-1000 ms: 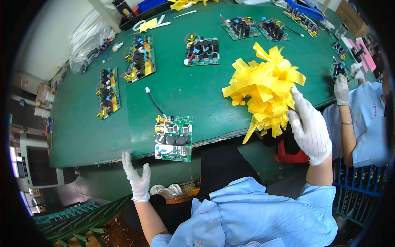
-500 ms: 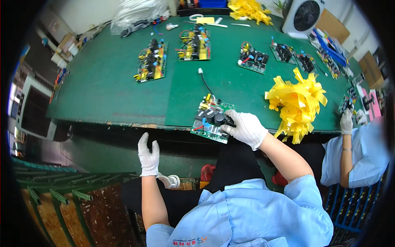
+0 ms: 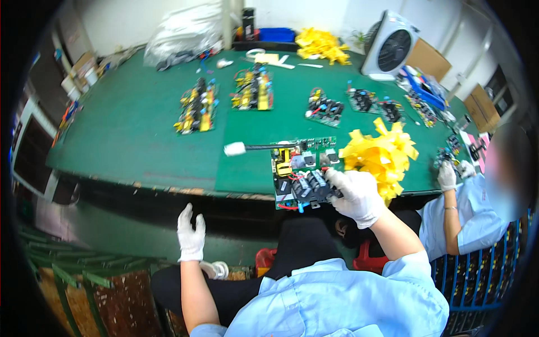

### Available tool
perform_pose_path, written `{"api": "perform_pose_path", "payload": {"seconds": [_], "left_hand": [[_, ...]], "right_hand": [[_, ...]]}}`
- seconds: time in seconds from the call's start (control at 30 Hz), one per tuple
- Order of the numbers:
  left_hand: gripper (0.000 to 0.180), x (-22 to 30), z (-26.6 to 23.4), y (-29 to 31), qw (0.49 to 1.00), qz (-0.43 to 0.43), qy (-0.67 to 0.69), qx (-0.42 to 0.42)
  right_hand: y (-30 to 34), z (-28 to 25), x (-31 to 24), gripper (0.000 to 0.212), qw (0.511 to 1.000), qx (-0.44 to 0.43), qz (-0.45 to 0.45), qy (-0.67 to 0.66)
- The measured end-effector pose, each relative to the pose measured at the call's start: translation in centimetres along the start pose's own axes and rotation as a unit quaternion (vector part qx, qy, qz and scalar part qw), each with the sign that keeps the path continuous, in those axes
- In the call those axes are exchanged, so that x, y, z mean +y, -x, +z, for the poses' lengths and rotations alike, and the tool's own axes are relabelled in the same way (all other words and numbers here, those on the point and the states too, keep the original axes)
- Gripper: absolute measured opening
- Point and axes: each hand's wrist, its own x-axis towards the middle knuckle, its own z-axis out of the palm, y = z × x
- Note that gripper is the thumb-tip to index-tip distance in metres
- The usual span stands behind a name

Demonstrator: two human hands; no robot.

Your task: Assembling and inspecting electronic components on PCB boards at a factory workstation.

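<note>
My gloved right hand [image 3: 357, 196] grips the right side of a green circuit board [image 3: 303, 171], lifted at the table's front edge. Black cylinders, yellow parts and a red wire crowd the board. From its upper left a black cable reaches out leftward to a white plug [image 3: 234, 149]. My gloved left hand [image 3: 191, 235] is held in front of the table edge, fingers and thumb apart, with nothing in it. Just right of the board lies a heap of yellow tape strips [image 3: 382, 154], close to my right hand.
Two long boards [image 3: 196, 106] lie at the table's middle left, with smaller boards [image 3: 325, 108] farther right. A fan [image 3: 390, 48] stands at the back right near a blue tray [image 3: 424, 90]. A co-worker's gloved hand [image 3: 447, 176] handles another board at the right.
The circuit board has been raised and turned in my right hand, its cable now pointing left instead of away. The view has shifted. My left hand stays apart from the board.
</note>
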Motion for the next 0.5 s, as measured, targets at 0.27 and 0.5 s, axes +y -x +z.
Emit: {"api": "perform_pose_path", "payload": {"seconds": [0.27,0.5], "left_hand": [[0.045,0.1,0.8,1.8,0.996,-0.035,-0.015,-0.085],[0.035,4.8,2.4,0.2,0.99,0.036,-0.088,-0.101]], "right_hand": [[5.8,-9.0,12.0,0.04,0.925,0.337,0.174,0.002],[13.7,-7.4,26.9,0.025,0.859,0.298,0.406,-0.09]]}}
